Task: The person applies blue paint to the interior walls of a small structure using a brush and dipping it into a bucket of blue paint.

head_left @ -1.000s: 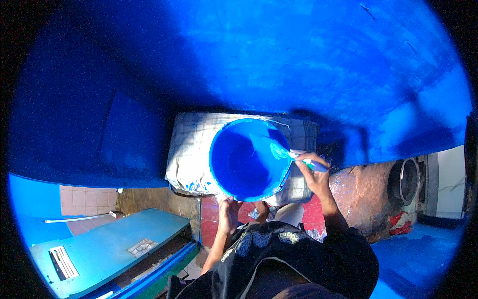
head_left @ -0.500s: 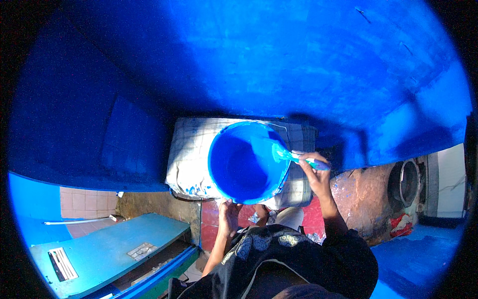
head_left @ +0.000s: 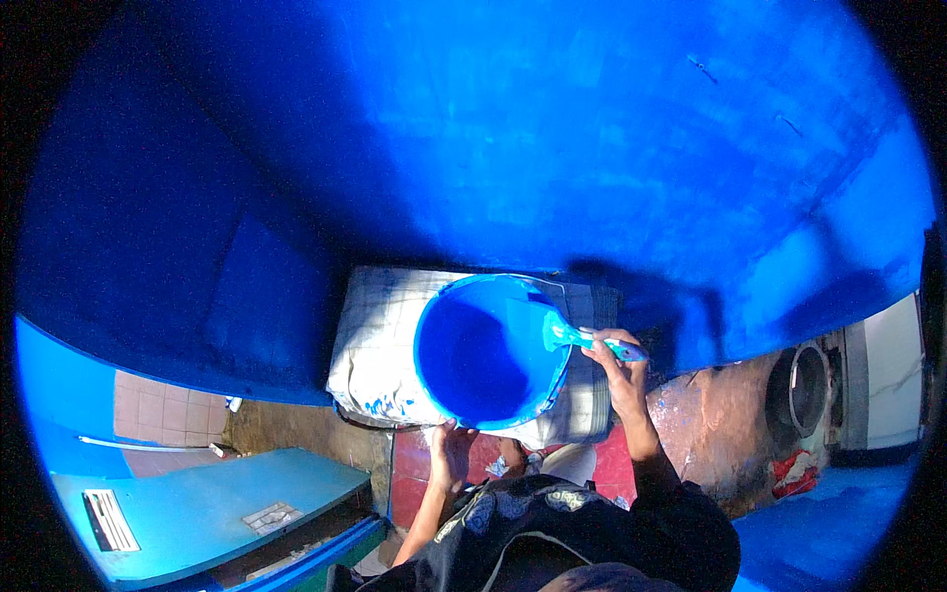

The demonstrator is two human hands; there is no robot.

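A round bucket [head_left: 434,390] with blue paint inside stands on a pale checked cloth [head_left: 375,335]. My right hand [head_left: 621,370] is closed around the handle of a paintbrush [head_left: 577,337], fingers wrapped from above. The brush's paint-covered head reaches over the bucket's right rim; whether its bristles touch the inner wall I cannot tell. At the near rim, my left hand [head_left: 452,456] grips the bucket with its fingertips at the edge. Blue paint smears mark the near left part of the cloth, and what the cloth covers is hidden.
A blue-painted wall [head_left: 592,128] rises just beyond the cloth. At the lower left is a light blue tabletop [head_left: 197,503] with a white slatted piece [head_left: 113,521] on it. A dark tyre-like ring [head_left: 809,393] and a red-and-white crumpled item [head_left: 794,474] lie at the right.
The whole scene sits a little lower in the picture, as the view has tilted up. Both hands, the brush and the bucket keep nearly the same places relative to each other.
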